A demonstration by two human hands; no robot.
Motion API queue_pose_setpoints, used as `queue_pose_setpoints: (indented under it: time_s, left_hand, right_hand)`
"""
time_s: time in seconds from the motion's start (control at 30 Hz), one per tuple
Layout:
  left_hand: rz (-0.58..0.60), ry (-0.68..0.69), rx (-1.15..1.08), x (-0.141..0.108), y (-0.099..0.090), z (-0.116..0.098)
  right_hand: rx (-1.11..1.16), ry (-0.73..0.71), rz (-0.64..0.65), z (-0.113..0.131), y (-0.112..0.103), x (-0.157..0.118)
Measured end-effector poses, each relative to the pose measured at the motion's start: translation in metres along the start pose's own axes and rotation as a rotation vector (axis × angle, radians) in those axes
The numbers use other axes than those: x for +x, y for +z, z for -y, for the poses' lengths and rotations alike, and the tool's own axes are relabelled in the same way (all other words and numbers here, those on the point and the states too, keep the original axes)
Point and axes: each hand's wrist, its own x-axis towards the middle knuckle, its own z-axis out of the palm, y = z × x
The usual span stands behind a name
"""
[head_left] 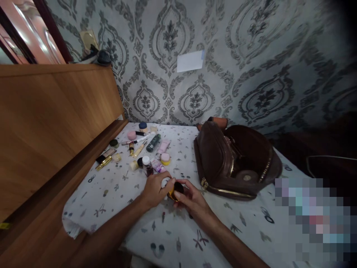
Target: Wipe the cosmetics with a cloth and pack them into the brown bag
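Between my two hands is a small round amber jar (177,189) with a dark face and a white part at its left end. My left hand (154,189) is closed around the white end. My right hand (196,203) grips the amber side with thumb and fingers. Just beyond my left hand stand a white-capped dark bottle (147,166) and a purple and white tube (158,166). A small jar with a pink lid and yellow base (165,159) is a little farther back.
Several cosmetics lie to the left, among them a dark green tube (153,143), a pink jar (131,135) and a gold tube (103,163). A brown handbag (212,156) sits unzipped at right on the patterned cloth (111,208). A wooden panel (61,108) borders the left side.
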Motion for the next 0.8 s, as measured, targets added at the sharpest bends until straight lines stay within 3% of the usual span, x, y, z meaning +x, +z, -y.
queue_pose_setpoints:
  time_s: [0.17,0.37,0.57,0.67,0.8]
  left_hand:
    - [-0.124,0.090,0.258,0.000,-0.002,0.009]
    - [-0.266,0.244,0.347,0.000,-0.014,0.010]
    - [-0.470,0.175,0.368,0.007,-0.029,0.016]
    - [-0.556,0.067,0.387,0.011,-0.051,0.026]
    - [-0.603,-0.086,0.427,0.010,-0.104,0.039]
  right_hand:
    - [-0.092,0.019,-0.005,0.004,-0.002,0.015]
    - [-0.234,0.007,0.046,0.003,0.009,0.033]
    - [-0.279,-0.120,-0.053,-0.009,0.014,0.034]
    - [-0.267,-0.171,-0.094,-0.013,0.016,0.025]
    - [-0.238,-0.210,-0.112,-0.018,0.017,0.016]
